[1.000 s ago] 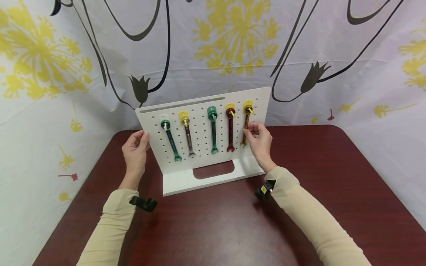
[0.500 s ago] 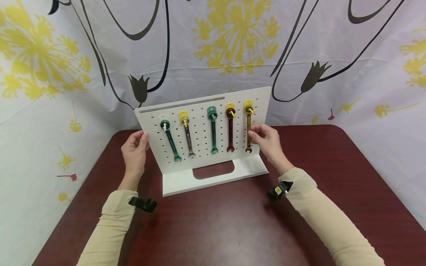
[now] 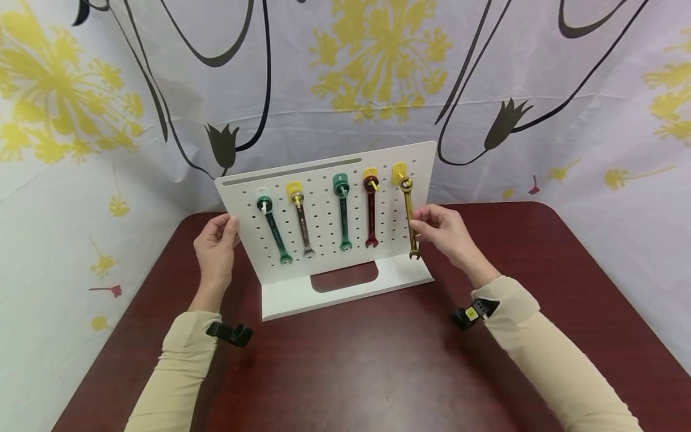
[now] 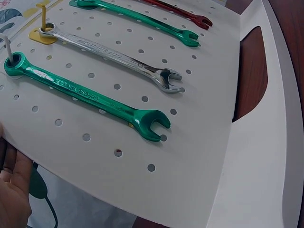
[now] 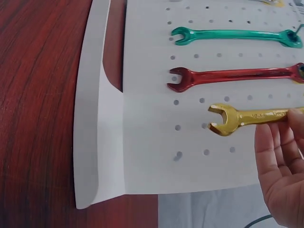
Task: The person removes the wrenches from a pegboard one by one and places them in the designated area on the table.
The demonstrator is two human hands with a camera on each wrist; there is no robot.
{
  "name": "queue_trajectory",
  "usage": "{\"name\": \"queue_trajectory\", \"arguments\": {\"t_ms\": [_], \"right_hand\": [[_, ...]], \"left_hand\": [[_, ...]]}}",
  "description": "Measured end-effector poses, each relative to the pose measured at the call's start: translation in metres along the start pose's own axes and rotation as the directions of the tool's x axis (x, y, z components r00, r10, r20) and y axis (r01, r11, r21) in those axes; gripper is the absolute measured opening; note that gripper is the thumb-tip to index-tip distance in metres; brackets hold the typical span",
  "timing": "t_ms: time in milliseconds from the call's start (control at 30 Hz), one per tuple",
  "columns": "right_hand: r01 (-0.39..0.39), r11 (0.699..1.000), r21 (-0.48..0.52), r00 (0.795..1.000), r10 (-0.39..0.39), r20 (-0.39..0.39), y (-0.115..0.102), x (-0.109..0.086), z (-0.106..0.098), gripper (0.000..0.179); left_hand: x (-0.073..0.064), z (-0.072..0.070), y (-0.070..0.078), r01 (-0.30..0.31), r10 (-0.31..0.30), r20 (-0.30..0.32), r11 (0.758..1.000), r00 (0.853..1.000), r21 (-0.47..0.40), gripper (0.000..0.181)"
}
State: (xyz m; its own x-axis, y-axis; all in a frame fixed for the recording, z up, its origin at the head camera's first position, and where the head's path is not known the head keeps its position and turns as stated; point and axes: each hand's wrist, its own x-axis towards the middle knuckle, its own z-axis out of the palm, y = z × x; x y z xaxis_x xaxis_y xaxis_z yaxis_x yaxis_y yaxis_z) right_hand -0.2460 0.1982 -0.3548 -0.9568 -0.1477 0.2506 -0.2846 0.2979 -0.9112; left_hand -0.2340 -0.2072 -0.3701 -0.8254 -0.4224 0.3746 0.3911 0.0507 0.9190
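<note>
My right hand [image 3: 447, 233] pinches a gold combination wrench [image 3: 408, 207] by its shank, between thumb and fingers. The wrench hangs nearly upright with its open end down, and its ring end overlaps the tip of a yellow hook [image 3: 398, 171] in the head view. The right wrist view shows its open jaw standing out over the white pegboard [image 5: 147, 166]. At the board's left edge, my left hand [image 3: 215, 247] grips the rim between thumb and fingers. A green wrench [image 4: 80, 91] hangs nearest that hand, with a silver wrench [image 4: 107, 53] beside it.
Farther right on the board hang another green wrench [image 3: 344, 221] and a red wrench [image 3: 370, 213]. The board's white base [image 3: 291, 300] has a cut-out and rests on a dark red table [image 3: 345, 360]. A patterned curtain [image 3: 302, 90] closes off the back.
My right hand has drawn the gold wrench away from the board, toward me and slightly right; its ring has shifted forward along the hook. My left hand has kept its hold on the edge.
</note>
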Motion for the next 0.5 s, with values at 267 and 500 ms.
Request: {"name": "queue_trajectory", "arguments": {"t_ms": [267,500], "right_hand": [[-0.076,0.994,0.080,0.991,0.066,0.115,-0.012,-0.008,-0.012,0.015],[-0.114,0.962,0.246,0.977,0.063,0.205,-0.018,-0.016,-0.021,0.008]], "left_hand": [[0.000,-0.002,-0.001,-0.013,0.013,0.004,1.000,1.000,-0.019,0.008],[0.000,-0.001,-0.001,-0.009,0.009,0.006,0.999,1.000,-0.033,0.007]]}}
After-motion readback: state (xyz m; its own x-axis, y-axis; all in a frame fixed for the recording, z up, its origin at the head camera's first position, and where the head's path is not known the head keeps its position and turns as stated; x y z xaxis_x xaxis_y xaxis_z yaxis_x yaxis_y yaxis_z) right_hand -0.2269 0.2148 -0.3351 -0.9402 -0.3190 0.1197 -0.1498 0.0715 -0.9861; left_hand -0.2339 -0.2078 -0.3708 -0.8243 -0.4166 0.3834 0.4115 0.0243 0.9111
